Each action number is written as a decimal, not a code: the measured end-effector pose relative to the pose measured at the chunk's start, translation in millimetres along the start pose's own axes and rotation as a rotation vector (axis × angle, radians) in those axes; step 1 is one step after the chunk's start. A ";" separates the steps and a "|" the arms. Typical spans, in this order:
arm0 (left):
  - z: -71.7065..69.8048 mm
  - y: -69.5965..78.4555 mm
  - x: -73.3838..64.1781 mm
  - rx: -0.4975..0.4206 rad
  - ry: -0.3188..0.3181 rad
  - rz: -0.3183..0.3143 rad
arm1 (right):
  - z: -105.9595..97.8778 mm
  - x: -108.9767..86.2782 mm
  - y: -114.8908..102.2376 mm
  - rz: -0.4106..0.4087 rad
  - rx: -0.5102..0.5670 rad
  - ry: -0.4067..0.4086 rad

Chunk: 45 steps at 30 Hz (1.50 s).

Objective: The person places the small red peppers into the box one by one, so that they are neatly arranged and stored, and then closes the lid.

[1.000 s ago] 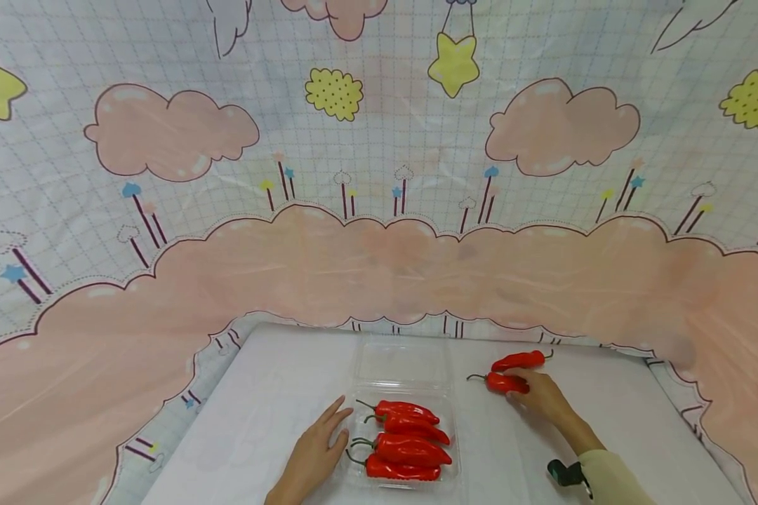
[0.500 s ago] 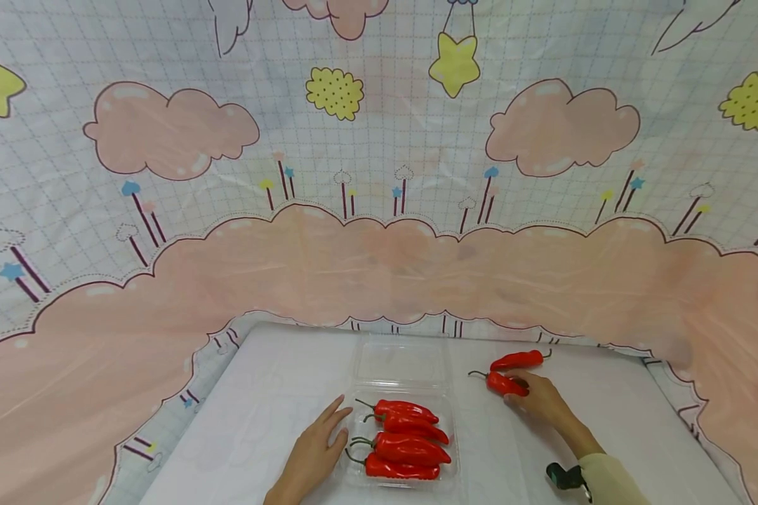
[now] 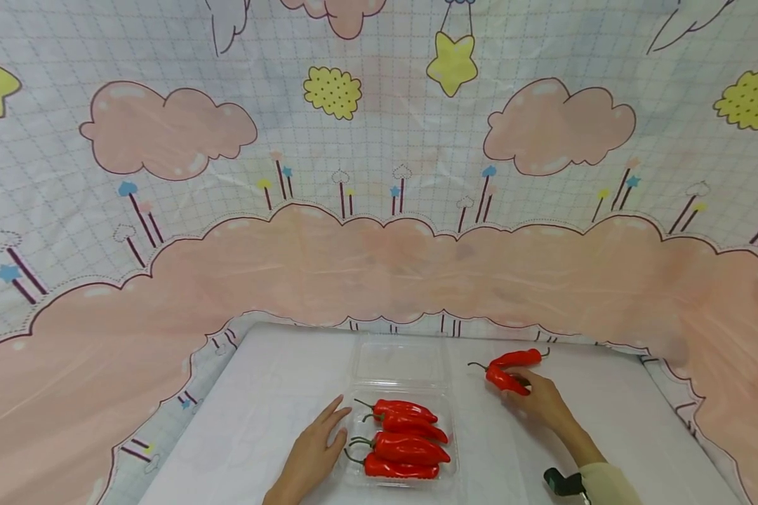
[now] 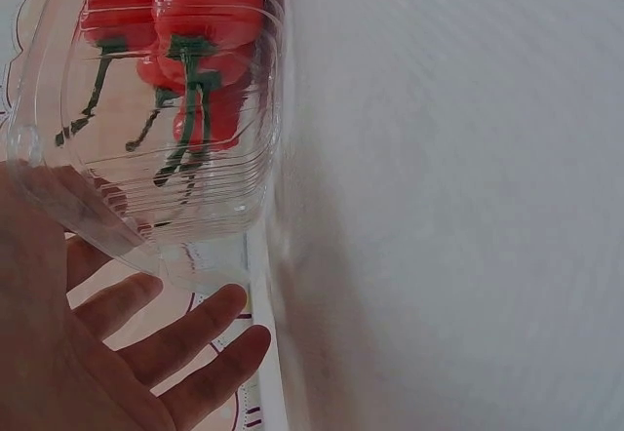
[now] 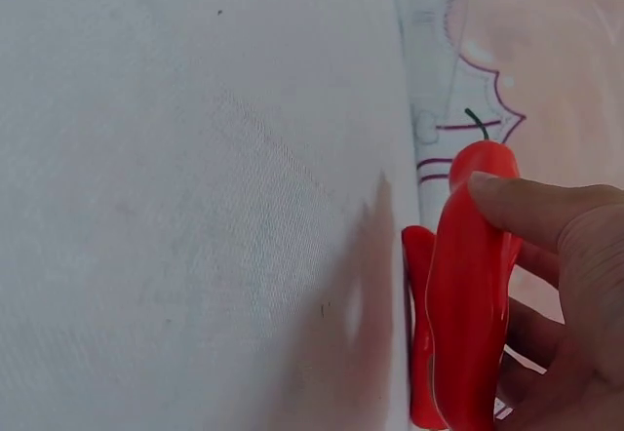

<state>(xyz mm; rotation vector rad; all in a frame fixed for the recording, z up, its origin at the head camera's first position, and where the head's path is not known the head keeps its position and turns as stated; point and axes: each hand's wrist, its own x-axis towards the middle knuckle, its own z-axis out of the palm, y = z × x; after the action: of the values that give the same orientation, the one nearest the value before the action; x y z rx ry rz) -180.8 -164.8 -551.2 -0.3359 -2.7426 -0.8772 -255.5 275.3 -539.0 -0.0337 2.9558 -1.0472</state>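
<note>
Right hand [image 5: 575,265] pinches a pepper [image 5: 470,294], probably light, firm, kinda slick, so grab mid-body; left hand [image 3: 312,449], fingers spread.

- Right hand [image 5: 580,270], thumb and fingers gripping a red pepper [image 5: 471,275].
- Green stem [image 5: 477,122], just above the thumb tip.
- Second pepper [image 5: 419,324], past the thumb, partly hidden.

Glossy red pepper [image 3: 502,379], thin green stem [image 5: 477,122] to far left, tilted, pinched in R fingers [image 5: 534,333]. 2nd red pepper [image 3: 518,358] just beyond. Clear box [image 3: 447,410] farther left, lid [image 3: 401,361] open on far side, w/ several red peppers [image 3: 410,449] inside, stems left.
</note>
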 end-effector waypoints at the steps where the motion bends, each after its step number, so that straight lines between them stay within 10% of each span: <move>1: -0.1 0.1 0.1 -0.001 -0.002 0.000 | -0.1 -0.9 -0.6 0.001 0.006 0.005; 45: -1.9 2.3 0.4 -0.005 -0.042 -0.028 | 7.2 -33.0 -54.3 -0.098 0.091 0.103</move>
<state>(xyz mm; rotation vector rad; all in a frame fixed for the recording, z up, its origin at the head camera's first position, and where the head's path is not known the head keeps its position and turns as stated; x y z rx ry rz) -180.2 -164.0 -548.4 -0.3209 -2.7909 -0.8949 -221.3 229.3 -510.4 -0.1297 3.0210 -1.2303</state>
